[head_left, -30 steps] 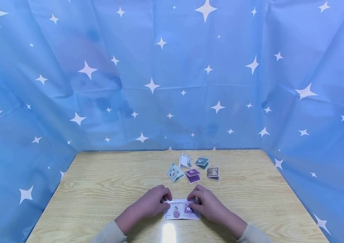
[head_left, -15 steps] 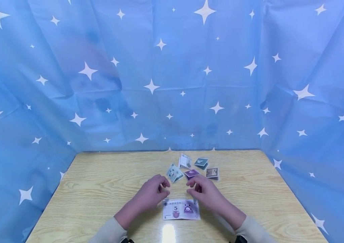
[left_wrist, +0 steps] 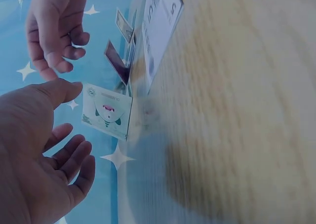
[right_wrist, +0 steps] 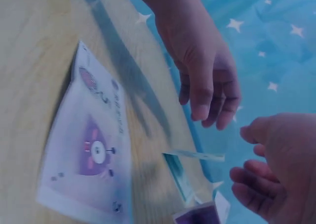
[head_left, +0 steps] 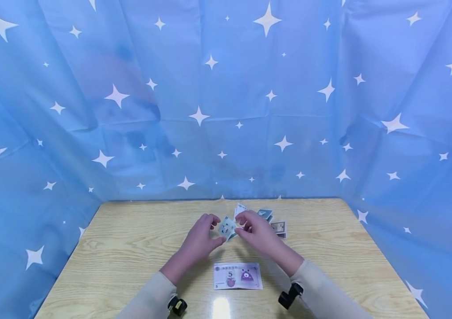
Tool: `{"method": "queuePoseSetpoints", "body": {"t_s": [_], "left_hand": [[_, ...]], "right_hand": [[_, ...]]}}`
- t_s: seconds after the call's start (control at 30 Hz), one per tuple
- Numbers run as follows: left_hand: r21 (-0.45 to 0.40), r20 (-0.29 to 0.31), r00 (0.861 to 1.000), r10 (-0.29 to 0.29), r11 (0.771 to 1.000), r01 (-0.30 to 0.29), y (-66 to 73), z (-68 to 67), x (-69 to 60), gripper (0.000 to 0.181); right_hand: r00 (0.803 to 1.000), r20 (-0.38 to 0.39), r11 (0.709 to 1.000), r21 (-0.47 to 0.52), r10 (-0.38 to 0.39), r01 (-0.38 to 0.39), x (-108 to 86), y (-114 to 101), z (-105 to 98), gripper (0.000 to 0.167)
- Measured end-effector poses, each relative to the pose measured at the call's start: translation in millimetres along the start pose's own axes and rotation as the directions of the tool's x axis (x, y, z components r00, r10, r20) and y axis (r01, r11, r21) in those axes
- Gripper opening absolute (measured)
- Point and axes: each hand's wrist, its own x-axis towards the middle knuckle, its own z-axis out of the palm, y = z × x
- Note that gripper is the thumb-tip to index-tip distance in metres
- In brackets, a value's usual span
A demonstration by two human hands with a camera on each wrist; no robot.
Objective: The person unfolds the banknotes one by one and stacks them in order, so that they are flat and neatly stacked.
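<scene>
A light green folded play banknote (head_left: 226,227) stands half-folded on the table between both hands. My left hand (head_left: 202,235) is at its left side, fingers loosely bent; in the left wrist view the thumb tip is close to the note's (left_wrist: 107,110) upper corner, and I cannot tell if it touches. My right hand (head_left: 256,231) is at the note's right, hiding the purple folded banknote (left_wrist: 117,63) from the head view. Its fingers are relaxed and grip nothing in the right wrist view. Nearer me, a purple 5 banknote (head_left: 238,276) lies unfolded, creased across its middle.
Behind the right hand are a white folded banknote (head_left: 240,210), a dark green one (head_left: 266,214) and a brown one (head_left: 279,228). A wooden table (head_left: 138,248) meets a blue star-patterned cloth (head_left: 226,102) at its back and sides.
Both hands have left the purple 5 banknote, which stays flat on the table. They have moved forward to either side of the light green folded banknote.
</scene>
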Motion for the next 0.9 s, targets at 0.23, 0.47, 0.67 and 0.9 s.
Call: {"method": "queuePoseSetpoints", "body": {"t_s": [0.23, 0.47, 0.67, 0.9], "left_hand": [[0.019, -0.011, 1.0, 0.003, 1.0, -0.003, -6.8, 5.4, 13.3, 0.067], [0.017, 0.027, 0.999, -0.025, 1.0, 0.024, -12.3, 14.7, 20.9, 0.081], [0.045, 0.055, 0.998, -0.031, 0.999, 0.029, -16.7, 21.5, 25.1, 0.083], [0.068, 0.055, 0.998, -0.016, 0.998, 0.012, -20.3, 25.7, 27.9, 0.07]], "right_hand": [[0.997, 0.046, 0.998, -0.028, 0.055, -0.054, 23.2, 0.5, 8.4, 0.038], [0.991, 0.095, 0.995, -0.032, 0.095, -0.092, 36.5, 9.9, 16.4, 0.052], [0.98, 0.157, 0.991, 0.027, 0.125, -0.131, 39.6, 22.5, 20.7, 0.059], [0.978, 0.185, 0.99, 0.085, 0.098, -0.115, 40.7, 32.3, 25.4, 0.053]]}}
